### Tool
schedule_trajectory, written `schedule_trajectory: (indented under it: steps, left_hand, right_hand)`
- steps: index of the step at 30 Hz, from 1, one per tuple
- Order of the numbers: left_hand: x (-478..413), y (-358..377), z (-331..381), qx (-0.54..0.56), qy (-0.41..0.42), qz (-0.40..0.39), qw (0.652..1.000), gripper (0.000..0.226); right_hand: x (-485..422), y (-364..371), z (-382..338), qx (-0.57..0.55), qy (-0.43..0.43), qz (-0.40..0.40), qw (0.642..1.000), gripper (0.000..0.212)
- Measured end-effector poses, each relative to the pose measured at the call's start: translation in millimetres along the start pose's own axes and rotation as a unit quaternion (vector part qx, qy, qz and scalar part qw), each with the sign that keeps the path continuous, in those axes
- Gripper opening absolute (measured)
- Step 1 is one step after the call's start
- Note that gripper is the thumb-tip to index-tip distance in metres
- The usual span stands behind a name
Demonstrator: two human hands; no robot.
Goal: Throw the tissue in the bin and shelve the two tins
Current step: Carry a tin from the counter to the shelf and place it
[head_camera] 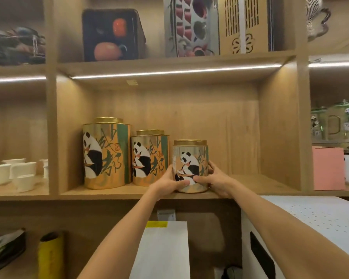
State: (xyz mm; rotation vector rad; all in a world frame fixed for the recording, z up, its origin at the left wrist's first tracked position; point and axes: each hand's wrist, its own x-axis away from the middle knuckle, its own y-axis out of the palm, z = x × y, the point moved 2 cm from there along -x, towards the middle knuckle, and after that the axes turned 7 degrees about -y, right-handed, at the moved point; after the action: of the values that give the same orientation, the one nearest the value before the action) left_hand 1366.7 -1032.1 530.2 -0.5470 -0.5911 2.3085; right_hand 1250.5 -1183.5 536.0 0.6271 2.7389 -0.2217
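Three panda-printed tins with gold lids stand in a row on the wooden shelf (250, 188). The large tin (107, 154) is at the left and the medium tin (150, 158) is beside it. The small tin (190, 156) stands upright at the shelf's front edge. My left hand (169, 183) grips its lower left side. My right hand (218, 178) grips its lower right side, fingers wrapped behind. No tissue or bin is in view.
White cups (18, 174) fill the left compartment. A pink box (328, 168) and panda glassware (334, 121) are at the right. Tea-set boxes (113, 35) stand on the upper shelf. Below are a white box (163, 250) and a white perforated appliance (310, 216).
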Motion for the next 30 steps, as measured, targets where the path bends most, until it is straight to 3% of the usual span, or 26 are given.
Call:
schedule_trajectory:
  steps: [11, 17, 22, 30]
  left_hand:
    - [-26, 7, -1, -0.075, -0.068, 0.047, 0.994, 0.09]
    - [-39, 24, -7, -0.168, -0.08, 0.112, 0.976, 0.076]
    - [-48, 32, -13, -0.21, -0.073, 0.168, 0.96, 0.086]
    - [-47, 36, -14, -0.26, -0.056, 0.209, 0.941, 0.072]
  right_hand:
    - [-32, -11, 16, 0.092, -0.036, 0.001, 0.995, 0.109]
    - [-43, -15, 28, 0.167, -0.041, 0.111, 0.979, 0.113]
    - [-49, -23, 33, 0.135, -0.041, 0.112, 0.984, 0.101]
    - [-48, -22, 38, 0.145, -0.058, 0.169, 0.973, 0.082]
